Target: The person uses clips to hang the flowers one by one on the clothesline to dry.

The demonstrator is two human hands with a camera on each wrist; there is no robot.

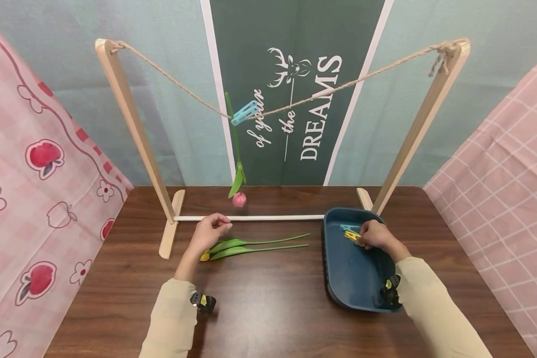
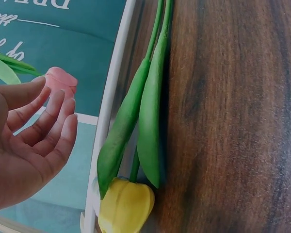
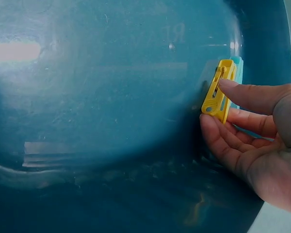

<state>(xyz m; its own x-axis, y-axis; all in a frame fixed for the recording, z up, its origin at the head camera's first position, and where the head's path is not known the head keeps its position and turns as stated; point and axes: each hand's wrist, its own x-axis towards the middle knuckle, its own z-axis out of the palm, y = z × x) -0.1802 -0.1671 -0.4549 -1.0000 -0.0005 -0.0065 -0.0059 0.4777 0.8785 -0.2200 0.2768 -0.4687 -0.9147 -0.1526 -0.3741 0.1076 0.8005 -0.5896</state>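
My right hand [image 1: 379, 234] is inside a dark blue plastic basin [image 1: 346, 283], where thumb and fingers pinch a yellow clothespin [image 3: 217, 94]. Right behind that pin lies a light blue clothespin [image 1: 347, 227], partly covered in the right wrist view. My left hand [image 1: 212, 231] holds nothing and has loosely bent fingers, above the blossom end of two tulip stems on the table. A yellow tulip head [image 2: 127, 206] shows there; the other blossom is mostly hidden. Beyond the left hand a pink tulip [image 1: 239, 200] hangs head down from a rope, clipped by another light blue clothespin [image 1: 245, 113].
The sagging rope [image 1: 179, 85] is tied between two wooden posts [image 1: 134, 127] on crosswise feet. A white rod [image 1: 273, 218] joins the posts low down, behind the tulips. Printed cloths hang behind the brown wooden table [image 1: 268, 308] and at both sides.
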